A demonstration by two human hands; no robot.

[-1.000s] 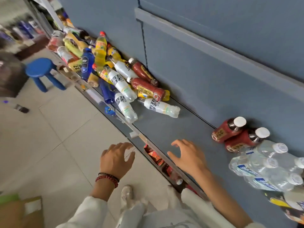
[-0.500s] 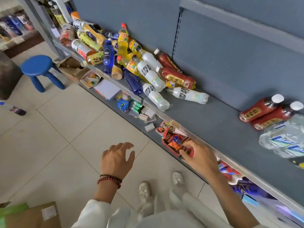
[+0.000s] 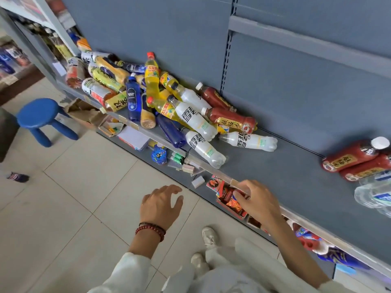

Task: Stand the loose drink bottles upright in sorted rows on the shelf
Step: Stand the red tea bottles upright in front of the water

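Head view: you are turning toward the pile point(image 3: 169, 102) of bottles, which now fills the left of the shelf point(image 3: 285, 172), while the red bottles point(image 3: 355, 160) are sliding off to the right edge. Your right hand point(image 3: 257, 200) was spread over the shelf a second ago; it is now sitting at the front rail point(image 3: 222, 176) with fingers bent, and I cannot tell whether it is gripping the rail or only touching it. It is holding no bottle. Your left hand point(image 3: 161, 205) is hovering over the floor point(image 3: 84, 197), fingers loose and wide, holding nothing. Every bottle is lying down or leaning, so the sorting looks barely begun. You seem to be lining up on the pile; the white bottle point(image 3: 248, 141) is lying nearest your right hand.
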